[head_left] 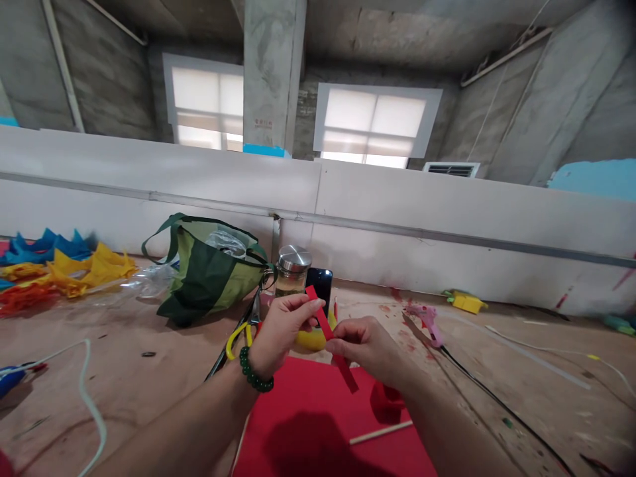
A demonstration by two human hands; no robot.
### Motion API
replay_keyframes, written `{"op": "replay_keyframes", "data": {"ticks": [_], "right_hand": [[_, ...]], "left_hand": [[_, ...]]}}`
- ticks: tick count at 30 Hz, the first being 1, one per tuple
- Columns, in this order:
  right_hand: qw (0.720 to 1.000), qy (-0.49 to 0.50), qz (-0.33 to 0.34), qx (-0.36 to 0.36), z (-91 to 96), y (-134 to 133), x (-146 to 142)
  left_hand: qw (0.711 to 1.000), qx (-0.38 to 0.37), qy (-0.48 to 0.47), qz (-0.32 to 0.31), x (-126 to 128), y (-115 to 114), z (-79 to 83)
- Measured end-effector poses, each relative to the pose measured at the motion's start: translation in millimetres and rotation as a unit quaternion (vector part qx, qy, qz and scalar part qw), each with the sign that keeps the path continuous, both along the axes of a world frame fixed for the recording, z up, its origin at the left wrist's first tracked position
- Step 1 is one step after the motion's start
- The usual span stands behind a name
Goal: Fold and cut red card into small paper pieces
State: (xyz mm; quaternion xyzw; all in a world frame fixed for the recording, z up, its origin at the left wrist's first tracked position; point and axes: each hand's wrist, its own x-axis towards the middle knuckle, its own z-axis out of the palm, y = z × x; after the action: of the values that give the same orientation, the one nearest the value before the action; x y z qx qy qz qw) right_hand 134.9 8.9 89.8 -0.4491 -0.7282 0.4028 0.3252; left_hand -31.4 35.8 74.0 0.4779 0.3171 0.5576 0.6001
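A narrow red strip is stretched at a slant between my two hands, above a red sheet. My left hand, with a green bead bracelet at the wrist, pinches the strip near its upper end. Lower down, the thumb and fingers of my right hand are closed on the same strip, and its loose end hangs below them. On the sheet lie a thin pale stick and a red rounded piece, partly covered by my right forearm. Yellow-handled scissors rest beside my left wrist.
Behind my hands stand a glass jar with a metal lid and a dark phone. A green bag is at the left, near yellow folded pieces. A pink glue gun with a black cord lies at the right.
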Motion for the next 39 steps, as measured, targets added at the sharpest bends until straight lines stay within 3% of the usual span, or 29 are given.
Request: {"op": "replay_keyframes", "data": {"ticks": [4,6,8,10,12,14,16,18,22,25,35,39], "right_hand": [[0.997,-0.018,0.061,-0.032,5.0,-3.8,6.6],[0.999,0.001,0.047,-0.026,6.0,-4.3,6.6],[0.999,0.047,-0.002,-0.02,5.3,-4.0,3.6],[0.996,0.082,-0.042,-0.019,2.9,-3.0,-0.5],[0.996,0.081,-0.047,-0.008,-1.2,-1.3,-3.6],[0.997,0.066,-0.032,0.018,-6.2,0.9,-4.4],[0.996,0.051,-0.03,0.073,-10.8,3.3,-2.6],[0.984,0.022,-0.043,0.174,-13.9,5.4,0.9],[0.916,-0.085,0.0,0.391,-15.5,6.6,7.2],[0.885,-0.115,0.037,0.45,-14.4,4.7,7.7],[0.892,-0.142,0.066,0.424,-10.3,-5.8,-0.1],[0.938,-0.102,-0.039,0.33,-8.4,-4.6,-0.8]], "left_hand": [[0.998,0.009,-0.05,0.041,-12.8,7.2,8.2],[0.996,0.008,-0.072,0.043,-16.6,8.5,11.0],[0.998,-0.003,-0.07,0.007,-16.0,7.0,11.2],[0.997,-0.009,-0.017,-0.069,-12.1,3.4,8.9],[0.989,0.001,0.054,-0.138,-7.6,-0.3,5.5],[0.984,0.017,0.098,-0.148,-5.5,-1.5,2.6],[0.99,0.016,0.095,-0.103,-6.7,0.6,1.3],[0.996,-0.002,0.07,-0.056,-9.7,4.8,1.2],[0.998,-0.021,0.043,-0.028,-12.5,11.2,0.6],[0.998,-0.006,0.059,-0.024,-10.3,11.9,-2.2],[0.997,0.008,0.081,0.0,-8.2,13.8,-6.1],[0.994,0.047,0.092,0.021,-6.4,10.7,-2.6]]}}
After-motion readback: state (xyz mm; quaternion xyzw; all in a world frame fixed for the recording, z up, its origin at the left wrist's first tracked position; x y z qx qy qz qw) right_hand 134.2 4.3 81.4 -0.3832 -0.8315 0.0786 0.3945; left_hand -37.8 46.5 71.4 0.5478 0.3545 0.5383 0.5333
